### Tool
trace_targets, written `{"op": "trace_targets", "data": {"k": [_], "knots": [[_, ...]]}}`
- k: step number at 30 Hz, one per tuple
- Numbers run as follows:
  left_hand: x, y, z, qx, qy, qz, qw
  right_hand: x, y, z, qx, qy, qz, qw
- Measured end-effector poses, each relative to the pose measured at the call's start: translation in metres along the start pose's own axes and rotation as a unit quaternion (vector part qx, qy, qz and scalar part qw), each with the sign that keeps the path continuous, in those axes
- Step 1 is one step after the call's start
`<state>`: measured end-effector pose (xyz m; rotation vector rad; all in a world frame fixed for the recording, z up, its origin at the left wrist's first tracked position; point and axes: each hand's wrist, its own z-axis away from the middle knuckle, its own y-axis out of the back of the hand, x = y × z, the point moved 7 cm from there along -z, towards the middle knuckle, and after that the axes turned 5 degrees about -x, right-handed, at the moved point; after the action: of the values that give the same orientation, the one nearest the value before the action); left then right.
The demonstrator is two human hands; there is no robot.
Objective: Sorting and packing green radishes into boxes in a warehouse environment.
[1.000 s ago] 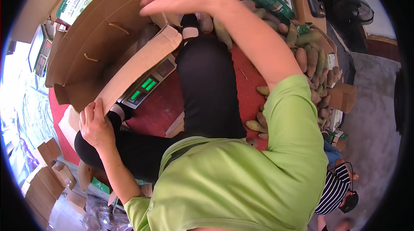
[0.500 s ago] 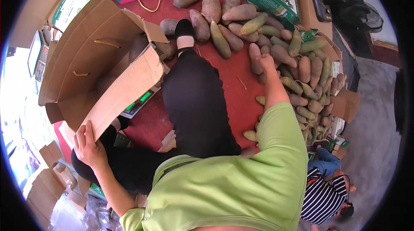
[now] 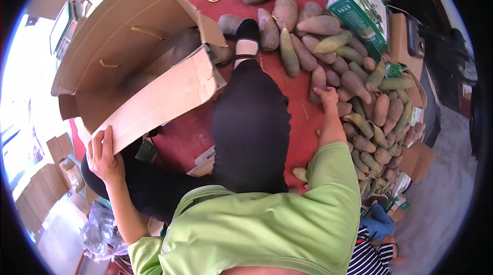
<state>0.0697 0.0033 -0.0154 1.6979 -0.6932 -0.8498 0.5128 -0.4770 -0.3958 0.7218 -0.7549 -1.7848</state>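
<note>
Touching now, with the fingers of the right hand (image 3: pixel 329 98), the near end of a reddish-brown tuber (image 3: pixel 318 76)! Lying just ahead and to the left of those fingertips, stretched lengthwise away from the body, and far nearer to them than to the left hand (image 3: pixel 106 159). Partly curled there, but clasped or merely resting? Cannot tell (too much tucked out of sight). Bordered on the right by a heap of brown and green tubers (image 3: pixel 381 109), piled on a red surface (image 3: pixel 304 121). Way over left, gripping the near corner of a cardboard flap (image 3: pixel 164 98) with the other fingers. Opening behind that into a brown box (image 3: pixel 113 39); farther out, up to a green-and-white carton (image 3: pixel 358 15).
</note>
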Motion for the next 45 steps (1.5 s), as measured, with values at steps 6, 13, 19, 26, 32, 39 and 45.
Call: {"op": "trace_targets", "data": {"k": [6, 13, 19, 26, 32, 39, 45], "knots": [[-0.001, 0.002, 0.000, 0.003, 0.012, -0.002, 1.000, -0.032, -0.021, 0.037, 0.035, 0.016, 0.000, 0.999], [0.002, 0.010, -0.004, 0.033, -0.018, 0.008, 0.999, -0.008, -0.059, 0.050, -0.066, -0.014, -0.151, 0.986], [0.000, 0.011, -0.003, 0.041, -0.020, 0.020, 0.999, 0.010, -0.097, 0.066, -0.191, -0.034, -0.319, 0.927], [-0.005, 0.014, 0.003, 0.046, -0.017, 0.032, 0.998, -0.134, 0.017, 0.137, -0.118, 0.292, -0.213, 0.925], [-0.007, 0.013, 0.001, 0.058, -0.014, 0.049, 0.997, -0.282, 0.140, 0.280, -0.095, 0.501, -0.200, 0.837], [-0.012, 0.016, 0.004, 0.049, -0.014, 0.049, 0.997, -0.413, 0.150, 0.440, -0.103, 0.729, 0.001, 0.677], [-0.010, 0.014, 0.002, 0.050, -0.014, 0.063, 0.997, -0.464, 0.059, 0.493, -0.059, 0.696, 0.304, 0.648]]}}
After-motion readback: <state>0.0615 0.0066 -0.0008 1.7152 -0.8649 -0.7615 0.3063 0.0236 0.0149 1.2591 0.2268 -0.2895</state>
